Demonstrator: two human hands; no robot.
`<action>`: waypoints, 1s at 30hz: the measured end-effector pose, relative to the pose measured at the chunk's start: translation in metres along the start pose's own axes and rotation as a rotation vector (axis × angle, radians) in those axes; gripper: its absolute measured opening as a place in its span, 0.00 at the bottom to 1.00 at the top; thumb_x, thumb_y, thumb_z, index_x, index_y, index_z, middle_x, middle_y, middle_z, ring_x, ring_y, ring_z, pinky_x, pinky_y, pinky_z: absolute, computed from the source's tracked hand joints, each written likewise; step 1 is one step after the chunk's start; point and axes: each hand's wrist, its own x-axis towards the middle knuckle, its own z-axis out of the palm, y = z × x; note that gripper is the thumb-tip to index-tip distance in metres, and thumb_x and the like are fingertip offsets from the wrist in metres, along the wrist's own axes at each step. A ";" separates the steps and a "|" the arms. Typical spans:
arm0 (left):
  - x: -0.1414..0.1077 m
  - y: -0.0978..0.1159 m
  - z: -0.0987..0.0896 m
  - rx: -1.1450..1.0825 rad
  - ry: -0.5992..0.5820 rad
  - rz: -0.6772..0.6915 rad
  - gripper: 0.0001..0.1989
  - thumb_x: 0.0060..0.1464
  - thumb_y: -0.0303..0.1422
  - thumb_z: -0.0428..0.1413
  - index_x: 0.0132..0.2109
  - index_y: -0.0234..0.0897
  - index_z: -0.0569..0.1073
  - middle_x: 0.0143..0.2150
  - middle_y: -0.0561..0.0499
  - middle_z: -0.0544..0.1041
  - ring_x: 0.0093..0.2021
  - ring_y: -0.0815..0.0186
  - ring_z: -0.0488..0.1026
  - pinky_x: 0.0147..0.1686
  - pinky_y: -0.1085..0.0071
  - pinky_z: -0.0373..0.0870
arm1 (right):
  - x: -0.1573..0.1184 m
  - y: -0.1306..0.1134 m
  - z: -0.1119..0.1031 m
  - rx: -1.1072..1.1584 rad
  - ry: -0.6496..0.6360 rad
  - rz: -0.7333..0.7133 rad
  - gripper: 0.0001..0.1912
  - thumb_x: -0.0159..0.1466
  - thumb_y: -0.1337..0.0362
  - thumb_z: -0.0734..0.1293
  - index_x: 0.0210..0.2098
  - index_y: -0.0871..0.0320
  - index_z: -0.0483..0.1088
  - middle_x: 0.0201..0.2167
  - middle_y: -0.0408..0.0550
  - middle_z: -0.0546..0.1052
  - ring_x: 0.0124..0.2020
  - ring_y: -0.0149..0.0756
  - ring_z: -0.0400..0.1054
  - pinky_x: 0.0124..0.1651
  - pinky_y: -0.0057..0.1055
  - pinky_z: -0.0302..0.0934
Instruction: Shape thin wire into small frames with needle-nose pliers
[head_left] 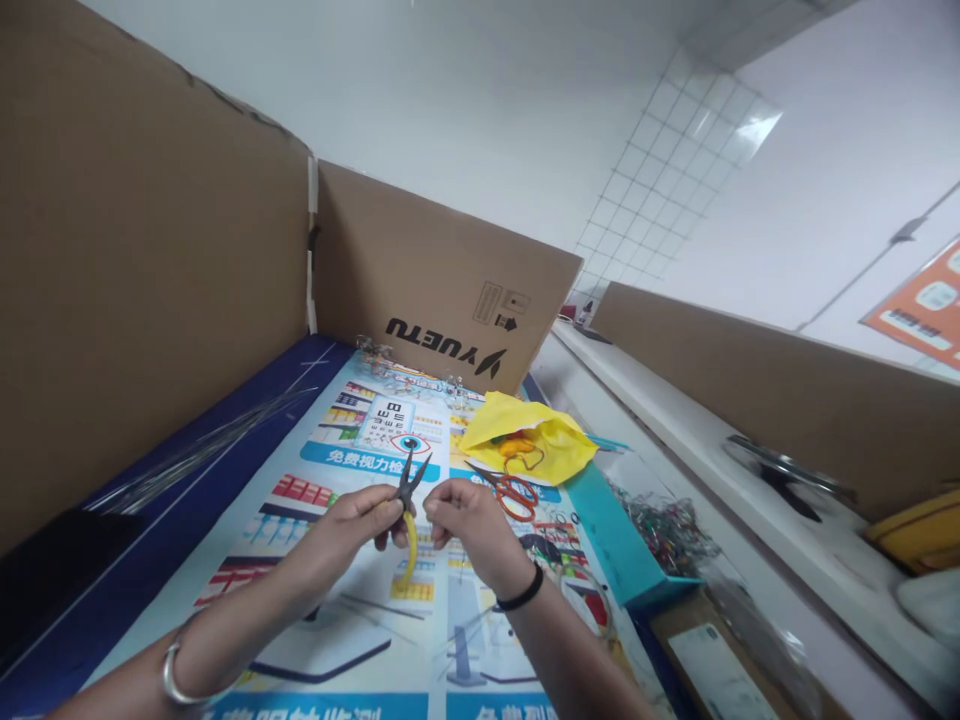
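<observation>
My left hand (373, 513) is closed around yellow-handled pliers (409, 500), whose dark jaws point away from me and stand apart. Just to the right, my right hand (461, 515) is pinched, thumb against fingers; what it holds, if anything, is too small to make out. Beyond my right hand lie orange-handled scissors (516, 497), their dark blades pointing left. Behind them rests a yellow pouch (529, 440) with an orange bundle in its mouth.
A printed poster (352, 600) covers the table. Thin metal wires (217, 445) lie at the left. A teal box (619, 535) with tangled, shiny pieces stands at the right. Cardboard panels (427, 260) wall off the back and left. Small wire pieces (375, 350) lie at the far end.
</observation>
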 end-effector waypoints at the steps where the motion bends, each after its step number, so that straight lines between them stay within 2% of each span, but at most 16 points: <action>1: 0.001 -0.005 0.001 -0.019 0.013 0.019 0.13 0.54 0.40 0.49 0.30 0.35 0.71 0.25 0.52 0.71 0.27 0.68 0.63 0.28 0.75 0.58 | 0.002 0.003 0.005 0.071 0.016 -0.020 0.10 0.51 0.60 0.68 0.25 0.60 0.67 0.15 0.38 0.67 0.17 0.26 0.61 0.22 0.24 0.57; 4: 0.002 -0.016 0.004 -0.077 0.052 0.044 0.14 0.56 0.40 0.48 0.30 0.36 0.71 0.25 0.53 0.69 0.27 0.69 0.62 0.27 0.75 0.58 | 0.008 0.012 0.017 0.221 -0.003 -0.066 0.11 0.54 0.58 0.68 0.26 0.59 0.65 0.16 0.38 0.67 0.17 0.27 0.63 0.23 0.25 0.57; 9: 0.003 -0.021 -0.004 -0.021 0.111 0.038 0.14 0.56 0.40 0.48 0.29 0.36 0.70 0.24 0.53 0.70 0.27 0.68 0.63 0.28 0.75 0.58 | 0.007 0.014 0.020 0.139 0.145 -0.150 0.12 0.56 0.56 0.67 0.30 0.60 0.66 0.21 0.38 0.68 0.19 0.23 0.60 0.24 0.23 0.56; 12: 0.001 -0.020 -0.007 0.096 0.185 0.062 0.14 0.55 0.40 0.48 0.28 0.36 0.69 0.25 0.53 0.69 0.28 0.67 0.64 0.29 0.74 0.59 | 0.003 0.013 0.021 0.067 0.019 -0.082 0.15 0.58 0.54 0.64 0.29 0.60 0.65 0.20 0.40 0.68 0.18 0.24 0.60 0.22 0.23 0.56; 14: -0.001 -0.018 -0.004 0.170 0.219 0.091 0.13 0.55 0.40 0.49 0.28 0.36 0.69 0.26 0.53 0.70 0.30 0.66 0.64 0.31 0.74 0.60 | 0.001 0.015 0.025 -0.014 -0.013 -0.034 0.15 0.54 0.54 0.68 0.28 0.59 0.62 0.16 0.36 0.65 0.16 0.24 0.59 0.20 0.22 0.55; 17: -0.005 -0.012 0.003 0.228 0.264 0.129 0.12 0.55 0.40 0.49 0.30 0.37 0.70 0.29 0.52 0.71 0.33 0.63 0.67 0.35 0.72 0.63 | -0.001 0.022 0.034 -0.062 0.081 -0.060 0.18 0.49 0.57 0.72 0.26 0.58 0.59 0.15 0.32 0.60 0.14 0.21 0.53 0.17 0.20 0.50; 19: -0.008 -0.008 0.007 0.242 0.297 0.136 0.12 0.54 0.40 0.50 0.32 0.38 0.71 0.32 0.51 0.73 0.36 0.61 0.68 0.38 0.70 0.64 | -0.004 0.023 0.040 -0.032 0.124 -0.107 0.17 0.49 0.56 0.71 0.26 0.58 0.61 0.17 0.33 0.59 0.16 0.21 0.52 0.17 0.19 0.49; 21: -0.009 -0.007 0.008 0.231 0.319 0.152 0.11 0.54 0.40 0.50 0.34 0.38 0.72 0.36 0.49 0.75 0.40 0.60 0.69 0.43 0.69 0.64 | -0.009 0.021 0.045 0.043 0.096 -0.116 0.16 0.51 0.55 0.70 0.29 0.59 0.63 0.19 0.35 0.60 0.17 0.21 0.52 0.17 0.19 0.49; 25: -0.010 -0.010 0.009 0.165 0.345 0.189 0.14 0.55 0.40 0.49 0.41 0.37 0.73 0.44 0.48 0.74 0.46 0.60 0.68 0.50 0.68 0.62 | -0.018 0.018 0.058 0.250 -0.040 -0.063 0.16 0.57 0.53 0.66 0.35 0.59 0.64 0.18 0.35 0.61 0.16 0.22 0.52 0.17 0.20 0.48; 27: -0.012 -0.013 0.012 0.121 0.349 0.160 0.16 0.55 0.42 0.49 0.44 0.37 0.72 0.41 0.48 0.74 0.40 0.62 0.71 0.44 0.69 0.67 | -0.020 0.022 0.065 0.276 -0.025 -0.059 0.16 0.59 0.51 0.64 0.34 0.59 0.63 0.16 0.34 0.60 0.14 0.22 0.51 0.16 0.20 0.48; 29: -0.014 -0.016 0.015 0.043 0.318 0.080 0.21 0.55 0.45 0.48 0.49 0.37 0.69 0.34 0.50 0.74 0.25 0.66 0.70 0.27 0.71 0.70 | -0.019 0.028 0.072 0.262 0.029 -0.062 0.16 0.59 0.50 0.63 0.34 0.58 0.63 0.16 0.34 0.59 0.14 0.22 0.51 0.16 0.20 0.47; 30: -0.015 -0.017 0.017 -0.001 0.300 0.038 0.23 0.55 0.47 0.47 0.52 0.38 0.66 0.30 0.52 0.73 0.19 0.68 0.66 0.20 0.72 0.67 | -0.019 0.030 0.076 0.267 0.043 -0.062 0.17 0.59 0.50 0.63 0.36 0.58 0.63 0.17 0.34 0.59 0.15 0.22 0.51 0.17 0.20 0.47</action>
